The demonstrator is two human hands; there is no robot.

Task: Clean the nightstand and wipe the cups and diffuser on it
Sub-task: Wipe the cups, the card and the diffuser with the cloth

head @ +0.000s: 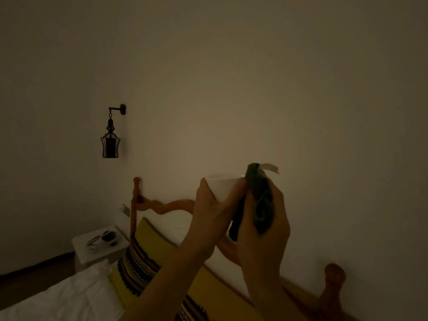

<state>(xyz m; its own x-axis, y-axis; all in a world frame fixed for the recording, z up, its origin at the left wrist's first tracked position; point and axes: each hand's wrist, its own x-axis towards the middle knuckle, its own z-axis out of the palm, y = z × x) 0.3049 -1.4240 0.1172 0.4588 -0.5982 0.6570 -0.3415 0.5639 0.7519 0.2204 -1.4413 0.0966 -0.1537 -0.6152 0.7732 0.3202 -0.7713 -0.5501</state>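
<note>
In a dim room my left hand (212,213) grips a white cup (222,186), holding it up in front of the wall with its rim level. My right hand (266,218) holds a dark green cloth (259,200) bunched against the cup's right side; a pale tag sticks out of the cloth's top. Far off at the lower left stands a white nightstand (81,251) with a tray and a dark round object (107,236) on it, too small to identify.
A wooden headboard (162,206) runs along the wall below my hands, with a post (333,281) at the right. Yellow patterned pillows (139,260) and white bedding (69,295) lie on the bed. A dark lantern lamp (110,140) hangs on the wall.
</note>
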